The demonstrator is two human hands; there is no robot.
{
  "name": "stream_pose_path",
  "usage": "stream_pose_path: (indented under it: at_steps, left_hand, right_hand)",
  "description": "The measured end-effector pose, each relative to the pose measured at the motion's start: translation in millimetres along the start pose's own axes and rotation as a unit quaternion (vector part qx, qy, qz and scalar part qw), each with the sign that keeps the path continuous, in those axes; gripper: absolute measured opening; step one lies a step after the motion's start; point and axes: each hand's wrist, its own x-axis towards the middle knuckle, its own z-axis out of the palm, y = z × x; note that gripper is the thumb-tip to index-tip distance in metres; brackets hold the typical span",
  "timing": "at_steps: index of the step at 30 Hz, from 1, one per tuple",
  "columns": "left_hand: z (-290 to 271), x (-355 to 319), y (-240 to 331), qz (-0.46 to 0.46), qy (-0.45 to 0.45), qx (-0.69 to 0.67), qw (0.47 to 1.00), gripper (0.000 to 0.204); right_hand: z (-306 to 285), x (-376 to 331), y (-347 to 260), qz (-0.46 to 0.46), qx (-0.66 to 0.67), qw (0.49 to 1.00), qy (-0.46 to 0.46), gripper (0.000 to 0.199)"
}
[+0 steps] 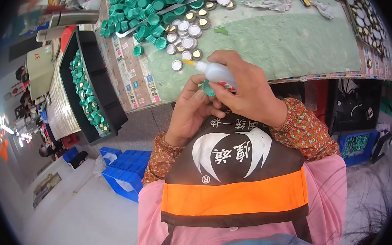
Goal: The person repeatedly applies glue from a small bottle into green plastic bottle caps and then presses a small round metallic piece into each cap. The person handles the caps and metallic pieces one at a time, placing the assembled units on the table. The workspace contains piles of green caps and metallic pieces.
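Note:
My right hand (254, 88) is wrapped round a small white squeeze bottle (218, 73) with a thin yellow tip, which points left over the table edge. Just below it, my left hand (190, 108) pinches a small green fluted cup (208, 88), partly covered by the fingers. On the green tabletop beyond the hands lie several loose crimped metal caps (189, 43), some white inside and some with gold-coloured pieces. One cap (176, 65) lies close to the bottle's tip. A heap of green fluted cups (140, 4) fills the far left, against a white tray rim (167, 8).
To the left stands a black bin (104, 85) with more green cups in it. A blue crate (123, 174) is on the floor there. At the far right lies a tray of caps (369, 25). Crumpled white scraps (277, 2) lie at the back. Another blue bin (360, 150) is at right.

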Motion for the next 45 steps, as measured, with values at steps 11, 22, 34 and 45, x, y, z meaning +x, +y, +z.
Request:
stream_pose_path:
  at_steps: [11, 22, 34, 45]
  left_hand:
    - [-18, -5, 9, 0.029, -0.006, -0.066, 0.997, 0.06]
    - [-20, -4, 6, 0.027, -0.011, -0.029, 0.999, 0.062]
    - [-17, -6, 3, 0.028, -0.002, -0.024, 0.999, 0.058]
    - [-15, -6, 2, 0.022, 0.008, -0.025, 0.999, 0.056]
  right_hand:
    - [-38, -9, -10, -0.005, 0.052, 0.993, -0.107, 0.035]
    - [-30, -11, -18, -0.091, 0.012, 0.992, -0.081, 0.025]
    - [-25, -15, -16, -0.098, -0.01, 0.992, -0.077, 0.025]
    - [-26, -17, -15, -0.103, -0.027, 0.991, -0.085, 0.026]
